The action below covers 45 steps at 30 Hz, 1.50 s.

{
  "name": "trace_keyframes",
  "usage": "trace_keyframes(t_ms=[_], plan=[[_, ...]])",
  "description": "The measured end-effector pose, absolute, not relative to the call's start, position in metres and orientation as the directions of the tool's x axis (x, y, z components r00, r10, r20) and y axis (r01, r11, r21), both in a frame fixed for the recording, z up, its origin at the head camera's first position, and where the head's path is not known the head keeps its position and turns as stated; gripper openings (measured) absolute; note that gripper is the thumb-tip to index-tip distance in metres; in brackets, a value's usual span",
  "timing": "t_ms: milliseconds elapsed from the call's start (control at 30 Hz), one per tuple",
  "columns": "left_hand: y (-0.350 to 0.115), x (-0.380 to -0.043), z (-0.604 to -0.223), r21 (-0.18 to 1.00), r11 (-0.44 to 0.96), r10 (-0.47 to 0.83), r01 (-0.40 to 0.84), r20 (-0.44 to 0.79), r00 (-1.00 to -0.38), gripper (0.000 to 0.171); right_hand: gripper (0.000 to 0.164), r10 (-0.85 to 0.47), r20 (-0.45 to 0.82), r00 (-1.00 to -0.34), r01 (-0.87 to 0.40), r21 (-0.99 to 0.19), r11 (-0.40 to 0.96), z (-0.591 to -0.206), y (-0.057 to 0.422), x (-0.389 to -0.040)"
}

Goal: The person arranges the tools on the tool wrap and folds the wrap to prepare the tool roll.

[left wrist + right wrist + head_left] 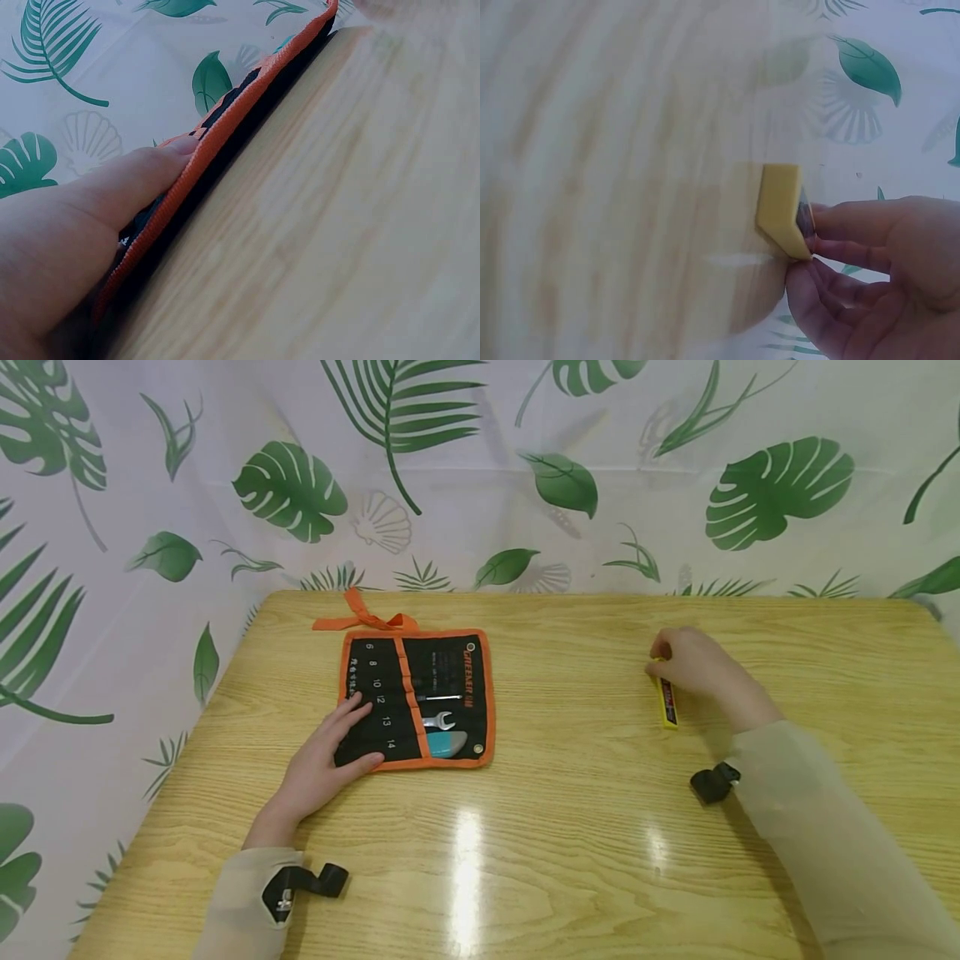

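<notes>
A black tool pouch with orange trim (pixel 420 760) lies flat at the left of the table, with printed sizes on its pockets. My left hand (pixel 318 768) rests on its near left corner, fingers spread; the thumb (pixel 142 184) lies over the orange edge in the left wrist view. An open-end wrench (pixel 439 721), a thin metal shaft (pixel 442 697) and a teal-and-grey tool (pixel 447 743) stick out of the pockets. On the right, my right hand (pixel 697 672) pinches a small yellow box with a dark label (pixel 668 706) by its far end. The right wrist view shows the yellow box (pixel 780 202) between fingers and thumb.
Orange ties (pixel 367 617) trail from the pouch's far side. A wood-grain table (pixel 555 827) spreads under both hands and reaches back to a white leaf-print cloth (pixel 450 460). Black straps with small dark blocks (pixel 330 879) sit at both wrists.
</notes>
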<state>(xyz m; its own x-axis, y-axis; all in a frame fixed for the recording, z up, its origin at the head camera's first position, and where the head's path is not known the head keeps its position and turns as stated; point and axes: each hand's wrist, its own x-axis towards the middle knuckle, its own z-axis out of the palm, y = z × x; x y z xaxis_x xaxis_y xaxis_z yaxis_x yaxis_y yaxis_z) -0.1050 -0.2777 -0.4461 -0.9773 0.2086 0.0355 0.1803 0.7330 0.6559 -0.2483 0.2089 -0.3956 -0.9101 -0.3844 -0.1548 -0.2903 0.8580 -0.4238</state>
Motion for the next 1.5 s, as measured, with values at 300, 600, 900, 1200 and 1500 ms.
trace_keyframes(t_ms=[300, 600, 900, 1200, 1500], plan=[[-0.277, -0.105, -0.444, 0.660, 0.732, 0.206, 0.168, 0.021, -0.978, 0.074, 0.021, -0.362, -0.181, -0.914, -0.258, -0.431, 0.865, -0.393, 0.207, -0.249], [-0.277, -0.106, -0.445, 0.652, 0.738, 0.204, 0.175, 0.032, -0.978, 0.074, 0.022, -0.350, -0.177, -0.920, -0.230, -0.481, 0.846, -0.389, 0.205, -0.247], [-0.277, -0.105, -0.443, 0.654, 0.737, 0.203, 0.171, 0.026, -0.979, 0.074, 0.024, -0.373, -0.127, -0.919, -0.251, -0.540, 0.803, -0.381, 0.201, -0.242], [-0.277, -0.105, -0.445, 0.656, 0.735, 0.205, 0.174, 0.030, -0.978, 0.074, 0.026, -0.360, -0.093, -0.928, -0.234, -0.605, 0.761, -0.368, 0.189, -0.230], [-0.277, -0.105, -0.446, 0.658, 0.732, 0.205, 0.175, 0.033, -0.978, 0.074, 0.032, -0.309, -0.055, -0.949, -0.202, -0.647, 0.736, -0.358, 0.178, -0.222]])
